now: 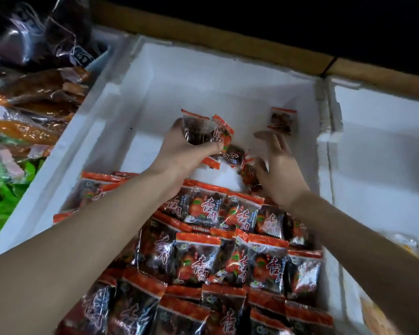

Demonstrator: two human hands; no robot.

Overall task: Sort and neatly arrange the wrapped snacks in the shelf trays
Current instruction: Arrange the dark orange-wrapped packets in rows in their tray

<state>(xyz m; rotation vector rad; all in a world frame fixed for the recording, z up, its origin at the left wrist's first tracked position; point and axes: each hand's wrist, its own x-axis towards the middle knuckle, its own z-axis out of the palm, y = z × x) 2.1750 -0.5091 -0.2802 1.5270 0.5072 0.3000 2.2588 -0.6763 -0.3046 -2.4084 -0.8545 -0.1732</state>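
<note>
At nine o'clock in my view lies a neighbouring tray of brown and orange vacuum packs (39, 93), with green wrappers (0, 201) below them at eight. I can read no print on either. Dark packs in clear film (65, 37) sit at eleven; the label on them is too blurred to make out.

The white foam tray (87, 131) fills the centre. Its near half, from six o'clock up to the middle, is packed with rows of wrapped snacks (228, 257): black pouches with orange-red sealed tops, a fruit picture and two big brush characters in red edged with white, which seem to read 杏肉. The smaller print is unreadable.

Just left of centre, the left grip (179, 151) is curled round a bunch of packets (198, 131), held above the bare far half of the tray. A loose packet (232, 154) lies between the two grips.

Just right of centre, the right grip (279, 170) is wide, fingers spread and straight, holding nothing that I can see. Beyond its fingertips, towards one o'clock, a single packet (282, 120) rests against the tray's far wall.

At three o'clock stands a second foam tray (382, 141), with orange packs (411, 245) at four. A wooden rail (203, 37) runs along twelve.
</note>
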